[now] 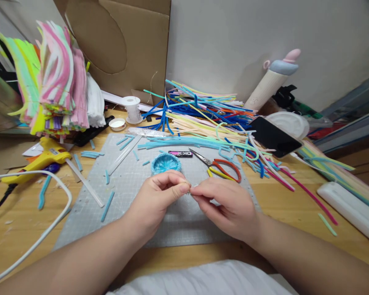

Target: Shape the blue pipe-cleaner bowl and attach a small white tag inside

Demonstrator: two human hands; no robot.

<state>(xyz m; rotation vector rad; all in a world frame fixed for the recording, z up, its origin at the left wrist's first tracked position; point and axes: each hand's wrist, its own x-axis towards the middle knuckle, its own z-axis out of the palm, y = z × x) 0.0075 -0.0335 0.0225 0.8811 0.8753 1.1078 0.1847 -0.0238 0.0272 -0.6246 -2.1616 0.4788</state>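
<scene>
My left hand (pixel 161 198) and my right hand (pixel 226 205) meet over the grey cutting mat (pixel 184 231), thumbs and fingertips pinched together. Something tiny sits between the fingertips; its kind is too small to make out. Just behind my left hand lies a round, light-blue fuzzy cup shape (pixel 166 163), its near side partly hidden by the fingers. A dark battery-like piece marked DKX (pixel 180 154) rests beyond it. Scissors (pixel 217 166) with red and yellow handles lie partly open behind my right hand.
Cut blue pipe-cleaner pieces (pixel 107 206) are scattered at left, near a yellow glue gun (pixel 46 157) with a white cable (pixel 68 196) looping past. Pipe cleaners (pixel 197 119) heap at the back. A phone (pixel 275 137) leans at right, above a white bar (pixel 350 209).
</scene>
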